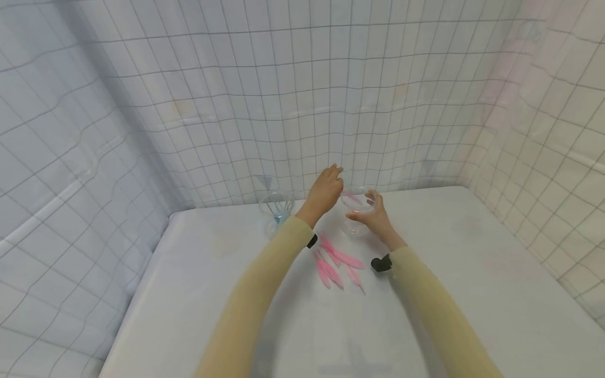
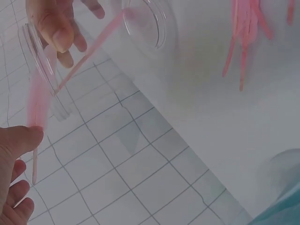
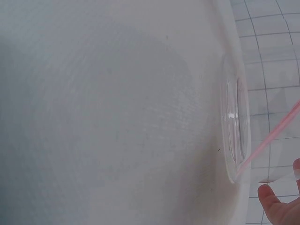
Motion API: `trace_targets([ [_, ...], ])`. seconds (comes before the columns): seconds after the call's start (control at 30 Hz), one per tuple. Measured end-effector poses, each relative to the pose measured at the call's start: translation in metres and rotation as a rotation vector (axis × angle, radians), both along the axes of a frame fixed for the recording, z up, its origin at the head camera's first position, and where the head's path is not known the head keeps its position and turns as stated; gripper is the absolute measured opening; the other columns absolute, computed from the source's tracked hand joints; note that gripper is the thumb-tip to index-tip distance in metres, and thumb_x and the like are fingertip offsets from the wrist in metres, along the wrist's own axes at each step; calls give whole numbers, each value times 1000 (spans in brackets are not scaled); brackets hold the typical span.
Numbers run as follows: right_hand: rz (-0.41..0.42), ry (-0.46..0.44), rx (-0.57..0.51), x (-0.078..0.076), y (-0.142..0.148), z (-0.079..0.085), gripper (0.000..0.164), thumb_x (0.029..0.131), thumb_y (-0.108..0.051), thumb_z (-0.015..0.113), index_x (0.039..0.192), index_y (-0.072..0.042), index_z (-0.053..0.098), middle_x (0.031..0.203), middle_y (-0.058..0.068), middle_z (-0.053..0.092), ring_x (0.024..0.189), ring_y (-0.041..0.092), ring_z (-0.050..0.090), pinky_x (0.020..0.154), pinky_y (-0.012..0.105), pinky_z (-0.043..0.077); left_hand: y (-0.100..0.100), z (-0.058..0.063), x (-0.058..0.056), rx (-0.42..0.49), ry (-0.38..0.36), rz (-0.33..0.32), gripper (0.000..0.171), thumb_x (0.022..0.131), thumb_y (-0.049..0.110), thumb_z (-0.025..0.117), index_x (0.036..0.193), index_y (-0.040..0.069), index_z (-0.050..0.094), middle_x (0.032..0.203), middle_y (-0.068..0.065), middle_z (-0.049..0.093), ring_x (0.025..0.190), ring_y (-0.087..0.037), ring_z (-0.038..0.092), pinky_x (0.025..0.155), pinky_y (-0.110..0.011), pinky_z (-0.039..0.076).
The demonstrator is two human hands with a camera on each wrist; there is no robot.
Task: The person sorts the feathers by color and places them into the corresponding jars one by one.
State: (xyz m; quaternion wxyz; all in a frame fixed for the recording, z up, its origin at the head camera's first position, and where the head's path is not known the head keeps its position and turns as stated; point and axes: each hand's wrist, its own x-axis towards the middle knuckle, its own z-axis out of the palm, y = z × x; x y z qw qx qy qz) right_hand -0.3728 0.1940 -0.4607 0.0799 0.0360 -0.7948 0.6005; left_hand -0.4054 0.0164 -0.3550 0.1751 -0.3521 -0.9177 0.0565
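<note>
My left hand point(image 1: 326, 190) is at the left side of a clear cup point(image 1: 354, 227). Between its thumb and fingers it pinches a pink feather point(image 2: 37, 101) by the quill, the vane up at the cup's rim in the left wrist view. My right hand point(image 1: 377, 216) holds the cup from the right, thumb in front and fingers behind. Inside leans another pink feather point(image 2: 96, 44), its tip at the rim. In the right wrist view the cup's round base point(image 3: 236, 122) stands on the white table.
Several pink feathers point(image 1: 333, 270) lie loose on the white table point(image 1: 212, 294), between my forearms. Left of my left hand stands a second clear cup point(image 1: 272, 229) holding blue pieces with thin stems. A gridded white cloth point(image 1: 227, 105) rises behind the table.
</note>
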Motion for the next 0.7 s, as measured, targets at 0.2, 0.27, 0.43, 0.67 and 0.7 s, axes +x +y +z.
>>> trace_targets([
  [0.2, 2, 11, 3, -2, 1, -1, 110, 70, -38, 85, 149, -12, 12, 150, 8, 25, 137, 28, 22, 106, 48, 28, 3, -2, 0, 7, -32, -20, 15, 93, 15, 63, 106, 10, 69, 146, -11, 38, 138, -28, 25, 112, -35, 15],
  [0.27, -1, 16, 4, -3, 1, -3, 109, 70, -39, 85, 148, -12, 13, 149, 8, 26, 136, 29, 23, 106, 48, 29, 0, -3, 1, 23, -43, -22, 17, 93, 17, 64, 108, 10, 68, 146, -10, 38, 138, -28, 25, 113, -34, 14],
  [0.43, -4, 30, 6, -4, 2, -4, 109, 70, -38, 85, 148, -12, 14, 148, 9, 27, 136, 29, 23, 106, 49, 27, -14, -8, 4, 161, -69, -50, 18, 91, 16, 66, 107, 10, 68, 144, -12, 40, 137, -28, 27, 112, -32, 15],
  [0.67, -8, 16, 9, -5, 2, -2, 110, 69, -38, 85, 148, -12, 13, 149, 8, 27, 136, 29, 24, 106, 50, 26, -42, -22, 16, 415, -206, -72, 16, 89, 15, 68, 103, 7, 69, 141, -12, 44, 134, -28, 33, 109, -34, 25],
  [0.7, -12, 14, 6, -5, 2, -2, 110, 69, -37, 85, 148, -12, 14, 149, 8, 28, 136, 29, 24, 107, 50, 26, -46, -26, 18, 442, -242, -69, 16, 89, 16, 68, 103, 7, 69, 141, -12, 43, 134, -28, 33, 109, -34, 26],
])
